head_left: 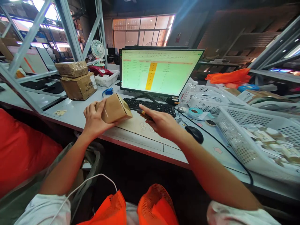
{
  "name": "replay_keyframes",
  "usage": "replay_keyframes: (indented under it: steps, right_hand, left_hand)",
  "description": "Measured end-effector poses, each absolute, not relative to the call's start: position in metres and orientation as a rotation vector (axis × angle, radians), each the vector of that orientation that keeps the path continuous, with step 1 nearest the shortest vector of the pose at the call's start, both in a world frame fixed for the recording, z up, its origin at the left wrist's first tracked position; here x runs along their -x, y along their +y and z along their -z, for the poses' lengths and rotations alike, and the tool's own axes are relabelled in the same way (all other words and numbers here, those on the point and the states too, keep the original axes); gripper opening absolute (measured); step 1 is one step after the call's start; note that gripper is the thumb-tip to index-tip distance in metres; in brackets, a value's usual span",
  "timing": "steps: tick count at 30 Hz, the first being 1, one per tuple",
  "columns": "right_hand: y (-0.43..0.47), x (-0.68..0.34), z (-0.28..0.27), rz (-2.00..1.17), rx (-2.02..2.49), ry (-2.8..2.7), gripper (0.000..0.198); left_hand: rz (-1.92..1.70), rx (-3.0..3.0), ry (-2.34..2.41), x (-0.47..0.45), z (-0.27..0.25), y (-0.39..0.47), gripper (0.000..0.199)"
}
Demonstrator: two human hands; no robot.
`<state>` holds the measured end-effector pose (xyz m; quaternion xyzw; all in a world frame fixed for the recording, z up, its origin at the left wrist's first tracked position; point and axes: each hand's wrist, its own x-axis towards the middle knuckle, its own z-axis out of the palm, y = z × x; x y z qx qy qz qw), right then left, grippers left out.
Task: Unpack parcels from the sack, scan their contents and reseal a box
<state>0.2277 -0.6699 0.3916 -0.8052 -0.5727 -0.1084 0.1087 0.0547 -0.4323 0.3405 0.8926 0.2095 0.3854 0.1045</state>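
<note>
A: In the head view, where is the box (114, 109)?

B: At the left end of the keyboard (154, 106), tilted over the tabletop (131, 134). Whether its underside rests there cannot be told.

A: And the left hand (95, 120)?

B: It grasps the box on the side away from the keyboard, fingers spread upward and thumb along the lower edge. That wide hold probably steadies the box and leaves the end toward the keyboard uncovered.

A: The right hand (161, 122)?

B: It is closed around a slim dark object (144, 115), in front of the keyboard, one digit stretched out above it, perhaps for control. The hand hides too much to tell what the object is.

A: Why is the rest set out so?

B: The monitor (161, 72) stands behind the keyboard, presumably so the person can read it while both hands are occupied. The mouse (195, 134) lies to the keyboard's right, likely for easy reach. Farther right, a white basket (234, 142) keeps small items together. Well left of the keyboard, the smaller of two stacked cartons (79, 86) sits on top, likely for stability.
</note>
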Motion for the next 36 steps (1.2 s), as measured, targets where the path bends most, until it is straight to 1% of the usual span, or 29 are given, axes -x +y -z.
replay_keyframes:
  steps: [2,4,6,9,13,21,26,29,31,33,35,36]
  right_hand:
    - [-0.672,-0.238,-0.410,0.381,2.258,-1.759,0.063]
    - [-0.669,-0.240,-0.428,0.415,2.156,-1.869,0.055]
    - [-0.662,-0.236,-0.443,0.434,2.082,-1.985,0.052]
    - [-0.650,-0.227,-0.457,0.465,2.056,-2.112,0.054]
    - [-0.638,-0.221,-0.459,0.478,2.140,-2.183,0.054]
    - [-0.642,-0.225,-0.446,0.315,2.413,-2.146,0.063]
    - [-0.670,-0.257,-0.418,0.219,2.810,-1.936,0.072]
    - [-0.693,-0.288,-0.387,0.083,3.056,-1.704,0.071]
    - [-0.705,-0.302,-0.361,0.031,3.108,-1.573,0.069]
    - [-0.710,-0.308,-0.333,0.058,3.097,-1.491,0.070]
    - [-0.709,-0.305,-0.303,0.134,3.071,-1.436,0.071]
    - [-0.707,-0.303,-0.288,0.160,3.052,-1.422,0.068]
  left_hand:
    - [-1.045,-2.465,0.495,-0.048,-0.337,-0.426,0.120]
    - [-0.958,-2.328,0.372,-0.047,-0.331,-0.427,0.120]
    - [-0.915,-2.246,0.298,-0.049,-0.325,-0.431,0.121]
    - [-0.895,-2.198,0.251,-0.054,-0.320,-0.436,0.123]
    - [-0.867,-2.180,0.208,-0.058,-0.316,-0.433,0.123]
    - [-0.869,-2.198,0.173,-0.056,-0.308,-0.423,0.120]
    - [-0.864,-2.145,0.162,-0.057,-0.290,-0.402,0.124]
    - [-0.689,-2.013,0.158,-0.065,-0.266,-0.375,0.129]
    - [-0.542,-1.962,0.157,-0.072,-0.253,-0.361,0.129]
    - [-0.541,-1.987,0.170,-0.076,-0.250,-0.358,0.123]
    - [-0.746,-2.100,0.200,-0.076,-0.258,-0.369,0.111]
    - [-0.891,-2.184,0.213,-0.075,-0.264,-0.380,0.101]
